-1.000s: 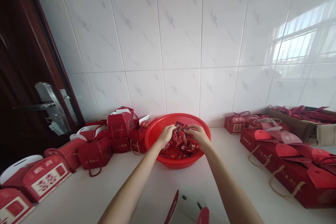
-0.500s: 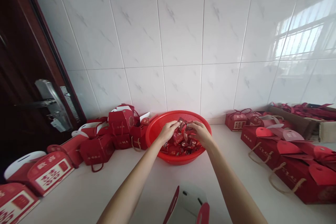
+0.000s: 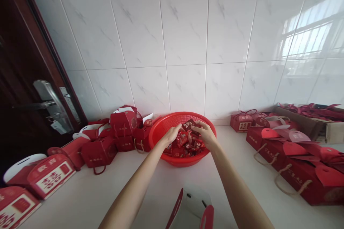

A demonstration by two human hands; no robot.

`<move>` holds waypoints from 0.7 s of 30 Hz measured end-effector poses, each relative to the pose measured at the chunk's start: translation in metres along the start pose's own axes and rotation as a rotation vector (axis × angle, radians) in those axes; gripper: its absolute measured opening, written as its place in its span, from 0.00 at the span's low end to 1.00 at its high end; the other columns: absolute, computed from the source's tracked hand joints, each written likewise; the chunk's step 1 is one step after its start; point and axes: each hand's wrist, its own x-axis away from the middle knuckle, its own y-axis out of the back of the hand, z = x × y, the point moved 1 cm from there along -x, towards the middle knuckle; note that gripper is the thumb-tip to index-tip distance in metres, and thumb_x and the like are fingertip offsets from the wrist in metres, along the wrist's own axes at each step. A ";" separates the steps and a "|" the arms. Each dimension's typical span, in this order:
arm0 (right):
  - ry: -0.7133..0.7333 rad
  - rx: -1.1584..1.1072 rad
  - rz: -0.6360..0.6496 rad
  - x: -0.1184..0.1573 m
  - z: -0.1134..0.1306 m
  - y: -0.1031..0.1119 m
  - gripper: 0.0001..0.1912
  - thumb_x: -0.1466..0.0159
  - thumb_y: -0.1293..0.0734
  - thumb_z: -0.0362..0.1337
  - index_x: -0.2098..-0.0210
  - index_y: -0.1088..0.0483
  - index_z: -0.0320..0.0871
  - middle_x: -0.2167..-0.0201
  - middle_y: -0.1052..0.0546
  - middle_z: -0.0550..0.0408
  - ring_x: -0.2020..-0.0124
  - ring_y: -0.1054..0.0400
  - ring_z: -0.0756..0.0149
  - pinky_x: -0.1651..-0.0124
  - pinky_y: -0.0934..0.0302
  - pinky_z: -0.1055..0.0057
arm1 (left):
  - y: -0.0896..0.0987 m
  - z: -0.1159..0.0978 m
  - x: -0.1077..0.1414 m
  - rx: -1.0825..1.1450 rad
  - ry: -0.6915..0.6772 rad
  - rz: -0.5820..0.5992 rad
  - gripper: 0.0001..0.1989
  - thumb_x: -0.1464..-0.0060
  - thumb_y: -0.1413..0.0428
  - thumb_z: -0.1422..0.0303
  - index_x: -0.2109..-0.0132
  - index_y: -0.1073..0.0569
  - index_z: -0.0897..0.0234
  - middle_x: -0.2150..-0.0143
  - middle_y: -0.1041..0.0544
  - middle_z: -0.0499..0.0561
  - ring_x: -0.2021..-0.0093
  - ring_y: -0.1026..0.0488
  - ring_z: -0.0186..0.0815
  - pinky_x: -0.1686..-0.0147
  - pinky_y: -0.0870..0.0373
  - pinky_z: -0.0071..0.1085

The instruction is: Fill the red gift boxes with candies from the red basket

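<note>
Over a red plastic colander (image 3: pixel 157 132) heaped with wrapped candies (image 3: pixel 189 143), my two hands come close together. A dark red candy packet (image 3: pixel 188 124) with pale lettering lies between their fingertips. My left hand (image 3: pixel 172 135) pinches in at the packet's left side, its fingers partly hidden behind the thumb. On the other side, my right hand (image 3: pixel 205 133) has its thumb and fingers curled onto the packet's right edge. Below my hands, near the front, stands an open gift box (image 3: pixel 192 207) with a white inside and red flaps.
Red gift boxes (image 3: pixel 99 151) crowd the left of the white counter (image 3: pixel 150 193), some stacked. More boxes with rope handles (image 3: pixel 285 168) line the right. Behind them sits a cardboard carton (image 3: pixel 330 130) of dark red ribbons. A tiled wall (image 3: pixel 185 43) backs the counter; a door (image 3: pixel 16 61) is at left.
The dark packet between my fingers has shifted slightly to the right and shows more of its face. My hands stay over the colander, and the view has tilted a little.
</note>
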 end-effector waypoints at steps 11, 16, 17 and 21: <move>0.144 0.096 0.201 -0.003 -0.007 0.001 0.14 0.57 0.25 0.37 0.72 0.31 0.43 0.78 0.25 0.60 0.76 0.32 0.68 0.69 0.34 0.70 | 0.000 -0.012 0.004 0.178 0.063 0.023 0.14 0.52 0.42 0.56 0.68 0.21 0.63 0.70 0.20 0.50 0.69 0.25 0.38 0.65 0.30 0.33; 0.061 0.067 0.093 -0.004 -0.005 0.001 0.17 0.57 0.27 0.31 0.66 0.28 0.43 0.71 0.23 0.58 0.69 0.28 0.66 0.66 0.32 0.71 | 0.004 -0.015 0.004 0.175 -0.018 -0.110 0.11 0.60 0.43 0.66 0.67 0.22 0.63 0.70 0.21 0.48 0.69 0.27 0.36 0.68 0.33 0.30; 0.034 0.042 0.067 -0.004 -0.004 0.002 0.17 0.55 0.28 0.31 0.64 0.28 0.44 0.70 0.23 0.57 0.67 0.28 0.65 0.65 0.31 0.70 | 0.004 -0.016 0.004 0.179 -0.024 -0.128 0.11 0.60 0.43 0.66 0.66 0.22 0.63 0.71 0.22 0.47 0.69 0.28 0.36 0.68 0.33 0.30; -0.048 -0.015 0.023 -0.004 -0.002 0.004 0.16 0.47 0.29 0.37 0.59 0.29 0.46 0.65 0.23 0.54 0.60 0.27 0.61 0.65 0.28 0.69 | 0.002 -0.016 0.003 0.183 -0.057 -0.122 0.13 0.61 0.41 0.67 0.63 0.22 0.62 0.68 0.21 0.48 0.65 0.26 0.37 0.60 0.31 0.32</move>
